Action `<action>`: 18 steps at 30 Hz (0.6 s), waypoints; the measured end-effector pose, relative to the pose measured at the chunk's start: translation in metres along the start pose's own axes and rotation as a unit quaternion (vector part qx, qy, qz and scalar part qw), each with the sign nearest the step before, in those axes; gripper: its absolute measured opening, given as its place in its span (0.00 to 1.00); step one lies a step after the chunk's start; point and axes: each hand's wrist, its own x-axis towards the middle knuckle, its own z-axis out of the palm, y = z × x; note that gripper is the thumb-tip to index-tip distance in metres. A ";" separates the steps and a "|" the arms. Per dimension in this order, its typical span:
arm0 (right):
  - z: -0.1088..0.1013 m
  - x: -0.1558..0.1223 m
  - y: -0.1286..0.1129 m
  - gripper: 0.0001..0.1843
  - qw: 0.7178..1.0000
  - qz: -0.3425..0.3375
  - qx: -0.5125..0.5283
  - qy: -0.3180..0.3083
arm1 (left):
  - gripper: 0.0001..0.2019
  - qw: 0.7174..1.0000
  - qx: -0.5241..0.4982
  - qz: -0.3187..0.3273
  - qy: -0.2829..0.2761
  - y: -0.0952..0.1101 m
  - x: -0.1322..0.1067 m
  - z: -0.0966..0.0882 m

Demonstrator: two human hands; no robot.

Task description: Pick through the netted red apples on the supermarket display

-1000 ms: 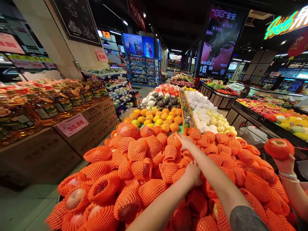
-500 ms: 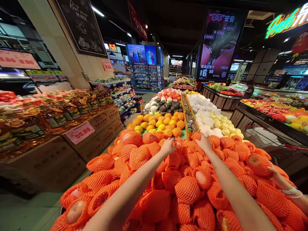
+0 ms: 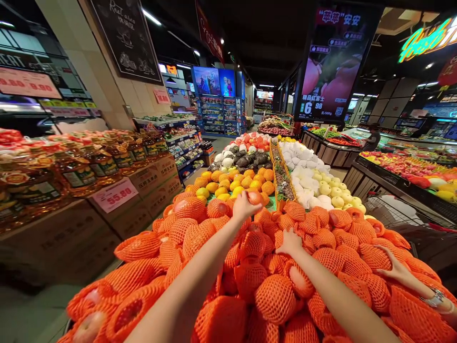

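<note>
A great heap of apples in orange foam nets [image 3: 274, 297] spreads in front of me. At its far edge, my left hand [image 3: 244, 206] is closed around a reddish apple [image 3: 254, 197], raised a little above the pile. My right hand [image 3: 291, 243] lies lower and to the right among the netted apples, its fingers apart and touching the nets. Whether an apple sits under those fingers is partly hidden. Beside my right arm, a loose net shows a pale apple [image 3: 298, 281] at its opening.
Another person's hand [image 3: 392, 267] with a watch rests on netted apples at the right. Beyond the heap lie oranges [image 3: 246, 181] and pale pears [image 3: 332, 186], split by a planted divider [image 3: 282, 174]. Oil bottles [image 3: 76, 171] stand on cartons at left; a shopping cart [image 3: 392, 209] is at right.
My left hand has lifted slightly, and the apple now shows in it. My right hand has come nearer, down into the heap. The other person's hand has shifted left.
</note>
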 end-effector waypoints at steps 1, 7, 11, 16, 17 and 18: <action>0.001 0.000 -0.003 0.43 1.000 0.011 -0.004 0.001 | 0.35 0.999 -0.010 -0.022 0.032 -0.002 0.006 -0.010; 0.004 -0.007 -0.019 0.37 0.999 0.048 -0.002 0.010 | 0.37 0.995 -0.001 -0.020 0.098 -0.015 0.018 -0.036; 0.007 -0.010 -0.023 0.38 0.998 0.057 0.002 0.013 | 0.44 0.985 0.083 0.149 0.007 -0.008 0.006 -0.013; 0.011 -0.002 -0.030 0.33 0.997 0.081 -0.002 -0.002 | 0.41 0.941 0.194 0.259 -0.103 0.008 -0.009 0.032; 0.013 -0.001 -0.031 0.33 0.997 0.084 -0.001 0.001 | 0.38 0.937 0.211 0.253 -0.115 0.008 -0.010 0.038; 0.014 0.000 -0.031 0.33 0.996 0.085 0.003 0.005 | 0.35 0.936 0.226 0.241 -0.125 0.008 -0.010 0.041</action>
